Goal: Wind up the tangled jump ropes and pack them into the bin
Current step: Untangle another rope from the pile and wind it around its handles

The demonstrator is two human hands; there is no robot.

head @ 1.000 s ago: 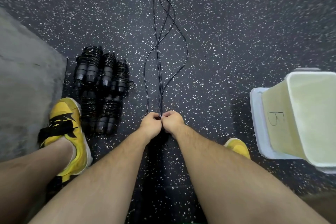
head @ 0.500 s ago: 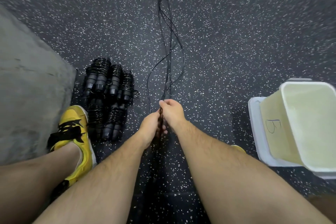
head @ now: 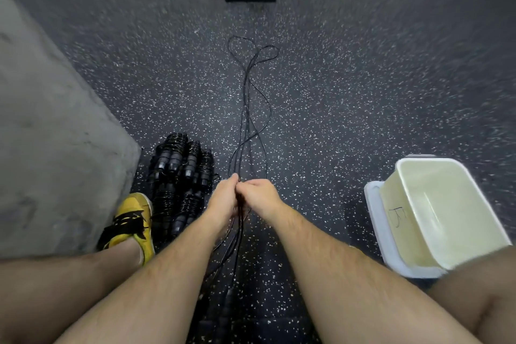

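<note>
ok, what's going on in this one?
A person grips a bunch of black jump rope strands with both the left hand and the right hand; the strands stretch away across the floor in loose loops. A pile of wound ropes lies to the left, beside a yellow shoe. The bin on the right shows nothing inside yet.

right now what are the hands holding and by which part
The left hand and right hand both hold the loose jump ropes by their bunched cords, partway along.

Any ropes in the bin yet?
No, the visible inside of the bin is bare; the wound ropes are piled beside the shoe.
</note>
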